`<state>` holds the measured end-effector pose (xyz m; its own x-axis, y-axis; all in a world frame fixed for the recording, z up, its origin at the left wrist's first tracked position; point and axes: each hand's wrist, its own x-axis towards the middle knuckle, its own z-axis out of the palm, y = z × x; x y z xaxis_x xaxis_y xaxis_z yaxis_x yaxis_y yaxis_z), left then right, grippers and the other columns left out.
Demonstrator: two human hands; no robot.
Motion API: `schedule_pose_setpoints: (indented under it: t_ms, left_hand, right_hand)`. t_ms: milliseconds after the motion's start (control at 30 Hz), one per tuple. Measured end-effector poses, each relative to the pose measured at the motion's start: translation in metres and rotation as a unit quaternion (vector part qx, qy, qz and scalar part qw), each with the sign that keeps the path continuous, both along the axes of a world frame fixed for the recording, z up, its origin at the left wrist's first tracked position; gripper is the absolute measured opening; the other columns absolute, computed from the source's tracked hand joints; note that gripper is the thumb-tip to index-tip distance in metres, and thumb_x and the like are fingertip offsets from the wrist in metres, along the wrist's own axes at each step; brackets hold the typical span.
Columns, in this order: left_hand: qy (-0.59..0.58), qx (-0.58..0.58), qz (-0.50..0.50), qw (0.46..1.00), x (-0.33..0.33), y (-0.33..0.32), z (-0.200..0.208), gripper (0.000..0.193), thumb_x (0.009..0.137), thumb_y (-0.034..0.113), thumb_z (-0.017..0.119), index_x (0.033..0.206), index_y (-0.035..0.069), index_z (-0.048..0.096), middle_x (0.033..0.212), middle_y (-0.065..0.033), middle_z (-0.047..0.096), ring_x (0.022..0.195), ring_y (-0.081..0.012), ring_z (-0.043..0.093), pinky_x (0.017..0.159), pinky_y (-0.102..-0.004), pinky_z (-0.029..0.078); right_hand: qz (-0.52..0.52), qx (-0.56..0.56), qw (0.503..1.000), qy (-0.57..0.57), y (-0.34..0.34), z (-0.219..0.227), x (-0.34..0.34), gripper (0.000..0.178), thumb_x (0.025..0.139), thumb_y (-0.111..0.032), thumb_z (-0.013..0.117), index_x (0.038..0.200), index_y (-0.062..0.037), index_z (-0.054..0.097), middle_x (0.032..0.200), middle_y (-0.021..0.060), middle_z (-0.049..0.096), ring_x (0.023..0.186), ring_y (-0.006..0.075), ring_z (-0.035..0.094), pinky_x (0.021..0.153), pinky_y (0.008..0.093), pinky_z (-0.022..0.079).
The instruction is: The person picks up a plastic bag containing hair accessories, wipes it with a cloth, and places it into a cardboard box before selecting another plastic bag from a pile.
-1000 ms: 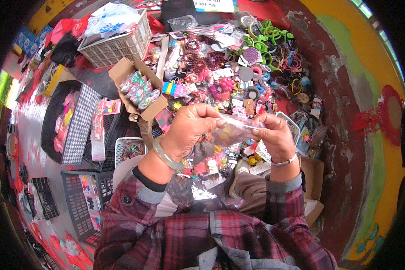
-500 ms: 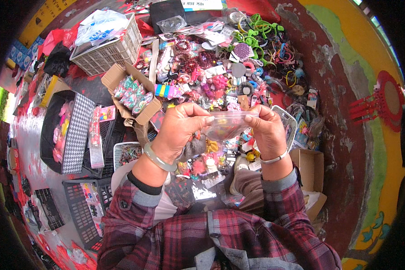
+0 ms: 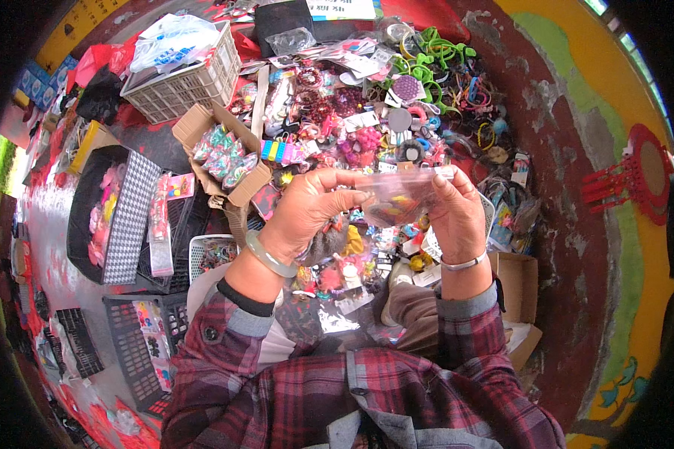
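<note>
A small clear plastic zip bag (image 3: 397, 196) is stretched between my hands, above the spread of hair accessories. My left hand (image 3: 307, 211) pinches its left edge between thumb and forefinger. At the opposite upper corner, the thumb and fingers of my right hand (image 3: 459, 213) are closed on it. Coloured shapes show through the film, but I cannot tell whether they are inside or behind it. A grey fluffy item (image 3: 323, 245) sits beside my left palm; whether that hand touches it is unclear. Below the bag lie pink, yellow and white hair ornaments (image 3: 344, 275).
On the left stand a cardboard box (image 3: 258, 185) of wrapped pieces, a houndstooth bin (image 3: 133, 224) and a plastic crate (image 3: 172, 101) topped with a white bag. Green headbands (image 3: 427, 73) pile up at the far right. An open carton (image 3: 518, 288) is beside my right forearm.
The bag has tilted and swung slightly rightward, its right end raised. My right hand has shifted a little up and right, and my left fingers now hold the bag's side edge.
</note>
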<state>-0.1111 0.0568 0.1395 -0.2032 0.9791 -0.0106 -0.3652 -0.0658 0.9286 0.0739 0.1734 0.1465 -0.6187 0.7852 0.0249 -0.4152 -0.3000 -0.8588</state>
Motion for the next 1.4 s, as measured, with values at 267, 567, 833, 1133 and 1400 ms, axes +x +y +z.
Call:
schedule_pose_setpoints:
  t_ms: [267,567,833,1133,1400]
  left_hand:
    - [0.131,0.042,0.017,0.99,0.007,0.009,-0.014,0.023,0.087,0.012,0.061,0.106,-0.001,0.064,0.093,-0.0027,0.065,0.077,-0.0066,0.057,0.071,-0.0207,0.046]
    - [0.014,0.032,0.004,0.999,0.011,0.008,-0.004,0.022,0.087,0.014,0.06,0.101,-0.003,0.064,0.09,-0.0069,0.067,0.064,-0.0072,0.057,0.058,-0.0197,0.047]
    - [-0.085,-0.006,-0.013,0.996,0.009,0.008,-0.004,0.022,0.086,0.017,0.061,0.098,-0.002,0.064,0.085,-0.0075,0.067,0.055,-0.007,0.055,0.049,-0.0183,0.044]
    - [-0.039,0.002,-0.024,0.999,0.013,0.008,0.003,0.024,0.088,0.022,0.059,0.095,0.0,0.065,0.085,-0.0067,0.067,0.053,-0.0055,0.053,0.048,-0.0193,0.043]
    - [0.025,0.032,-0.003,0.999,0.014,0.009,0.005,0.028,0.089,0.027,0.057,0.09,0.001,0.066,0.081,-0.0043,0.067,0.053,-0.0045,0.052,0.05,-0.0183,0.042]
  right_hand:
    - [-0.012,-0.061,0.996,-0.058,-0.003,0.004,-0.005,0.016,0.087,-0.016,0.06,0.094,-0.0019,0.058,0.088,0.011,0.066,0.078,0.0169,0.064,0.074,0.0297,0.05]
    - [0.014,-0.025,1.0,-0.012,-0.001,0.0,-0.006,0.018,0.083,-0.013,0.064,0.097,-0.0007,0.061,0.094,0.0128,0.066,0.084,0.018,0.063,0.078,0.0295,0.049]
    - [0.055,0.077,0.994,-0.056,-0.002,0.003,-0.006,0.025,0.076,-0.01,0.069,0.097,0.0024,0.065,0.097,0.0112,0.066,0.089,0.0183,0.062,0.079,0.0299,0.047]
    - [-0.007,0.109,0.991,-0.072,-0.006,-0.002,-0.005,0.018,0.075,-0.007,0.069,0.089,0.0037,0.068,0.09,0.0108,0.068,0.083,0.0168,0.062,0.077,0.0274,0.047]
    - [0.002,0.074,0.992,-0.102,-0.006,0.001,-0.004,0.013,0.076,-0.008,0.068,0.085,0.0028,0.068,0.08,0.0077,0.067,0.072,0.0136,0.061,0.072,0.0245,0.045]
